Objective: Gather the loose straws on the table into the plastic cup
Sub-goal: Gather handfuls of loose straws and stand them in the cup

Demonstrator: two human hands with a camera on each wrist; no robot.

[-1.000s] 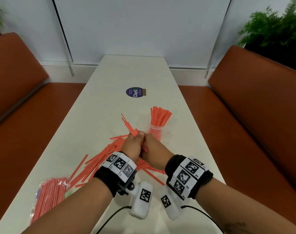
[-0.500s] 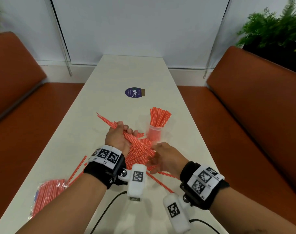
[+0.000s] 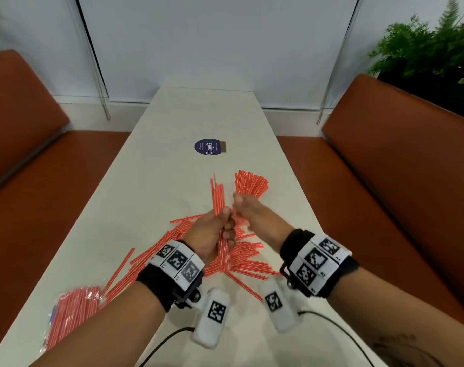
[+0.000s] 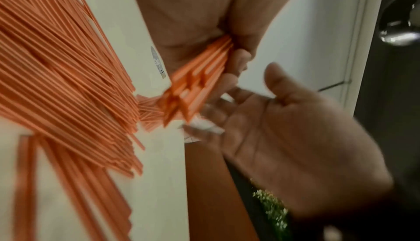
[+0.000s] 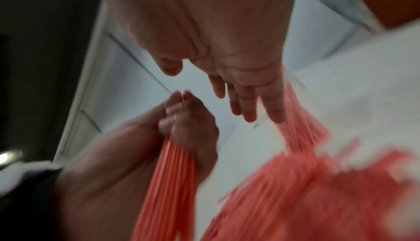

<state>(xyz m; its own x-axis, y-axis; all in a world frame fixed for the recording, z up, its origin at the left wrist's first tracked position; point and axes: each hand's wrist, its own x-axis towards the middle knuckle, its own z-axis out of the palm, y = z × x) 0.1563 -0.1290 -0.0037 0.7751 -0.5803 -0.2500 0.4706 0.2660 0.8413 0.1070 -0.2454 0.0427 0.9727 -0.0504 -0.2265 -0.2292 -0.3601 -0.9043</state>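
**Left hand gripping a straw bundle beside the cup**

Head view: The left hand is curling its fingers round a bundle of red straws, holding it nearly upright just left of the cup, with the straw tips sticking up past the knuckles. The right hand is hovering right in front of the cup, fingers loose and holding nothing; it is hiding the cup's body, so only the cup straws fanning out above it are showing. The loose straws are lying in a heap on the desk nearer the person than the cup, spreading leftward from there. A packet of more straws is lying well to the left of the cup, at the desk's near edge. A round sticker is sitting beyond the cup.

Left wrist view: The left hand is clamping the bundle between palm and curled fingers. The right hand is showing its palm, fingers spread and relaxed, with its fingertips blurred near the bundle's lower end. The loose straws are filling the picture's left side. The cup is too blurred to make out here.

Right wrist view: The picture is blurred. The right hand is stretching straight, parted fingers toward the cup straws; whether they are touching cannot be told. The left hand is wrapping round the bundle, and the loose straws are smearing red below.
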